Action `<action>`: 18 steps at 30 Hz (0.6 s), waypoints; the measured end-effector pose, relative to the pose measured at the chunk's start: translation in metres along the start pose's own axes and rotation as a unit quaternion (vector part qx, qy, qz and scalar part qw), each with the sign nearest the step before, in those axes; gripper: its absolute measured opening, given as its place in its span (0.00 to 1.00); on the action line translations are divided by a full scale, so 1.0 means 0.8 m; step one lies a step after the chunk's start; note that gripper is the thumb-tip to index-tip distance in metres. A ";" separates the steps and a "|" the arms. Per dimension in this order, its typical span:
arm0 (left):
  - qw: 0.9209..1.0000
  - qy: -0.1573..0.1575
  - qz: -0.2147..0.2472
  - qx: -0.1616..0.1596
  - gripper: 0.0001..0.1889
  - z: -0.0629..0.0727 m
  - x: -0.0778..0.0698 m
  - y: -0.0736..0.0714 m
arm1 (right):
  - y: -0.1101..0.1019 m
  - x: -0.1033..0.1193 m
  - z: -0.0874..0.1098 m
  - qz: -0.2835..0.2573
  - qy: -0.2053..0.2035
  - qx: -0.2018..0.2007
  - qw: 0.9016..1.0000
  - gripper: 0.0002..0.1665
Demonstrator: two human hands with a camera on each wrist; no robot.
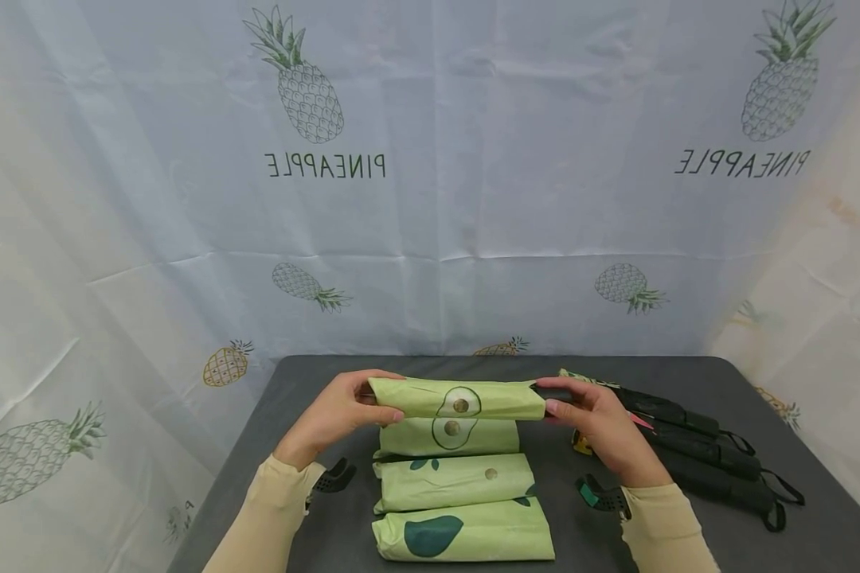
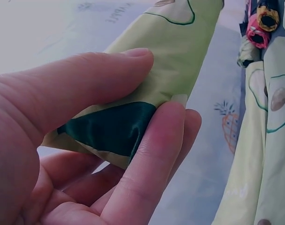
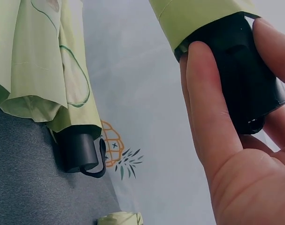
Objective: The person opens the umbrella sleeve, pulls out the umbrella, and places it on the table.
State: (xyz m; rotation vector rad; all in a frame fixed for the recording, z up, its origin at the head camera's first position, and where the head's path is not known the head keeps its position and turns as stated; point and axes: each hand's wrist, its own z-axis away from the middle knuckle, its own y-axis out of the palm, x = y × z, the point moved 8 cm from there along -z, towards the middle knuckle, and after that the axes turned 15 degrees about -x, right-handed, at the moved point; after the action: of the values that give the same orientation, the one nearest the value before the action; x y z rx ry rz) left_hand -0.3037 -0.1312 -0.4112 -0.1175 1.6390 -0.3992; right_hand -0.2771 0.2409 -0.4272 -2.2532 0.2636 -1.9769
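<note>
Both hands hold up a folded umbrella [image 1: 416, 394] in light green avocado-print cloth, lying crosswise above the table. My left hand [image 1: 347, 410] pinches its left end, thumb on top and fingers below; a dark green patch [image 2: 111, 129] shows between them in the left wrist view. Around the black handle [image 3: 234, 70] at the other end, my right hand [image 1: 602, 418] curls its thumb and fingers, close to the cloth's edge. Three more light green umbrellas lie in a column nearer me: one [image 1: 487, 438] partly behind the held one, another [image 1: 459, 481] and a third [image 1: 502, 533].
Several black folded umbrellas [image 1: 724, 485] with wrist loops lie side by side on the right of the dark grey table [image 1: 330, 525]. Pink and yellow ends [image 1: 580, 442] show near the right hand. A pineapple-print curtain [image 1: 473, 215] hangs behind the table.
</note>
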 end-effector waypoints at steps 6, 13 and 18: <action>1.000 -0.001 0.006 -0.011 0.31 0.001 -0.004 -0.005 | -0.004 0.004 0.000 0.009 -0.011 -0.004 1.000 0.30; 1.000 0.004 0.011 -0.015 0.30 0.001 -0.003 -0.006 | -0.010 0.000 0.001 0.000 -0.005 -0.011 1.000 0.31; 1.000 -0.001 0.010 -0.019 0.31 0.000 0.001 -0.006 | -0.010 -0.004 0.001 -0.007 0.000 -0.015 1.000 0.32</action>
State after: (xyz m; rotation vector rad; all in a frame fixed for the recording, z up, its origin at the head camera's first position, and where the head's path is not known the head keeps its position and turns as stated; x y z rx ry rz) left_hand -0.3049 -0.1361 -0.4099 -0.1287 1.6449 -0.3524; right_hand -0.2763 0.2495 -0.4284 -2.2805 0.2805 -1.9929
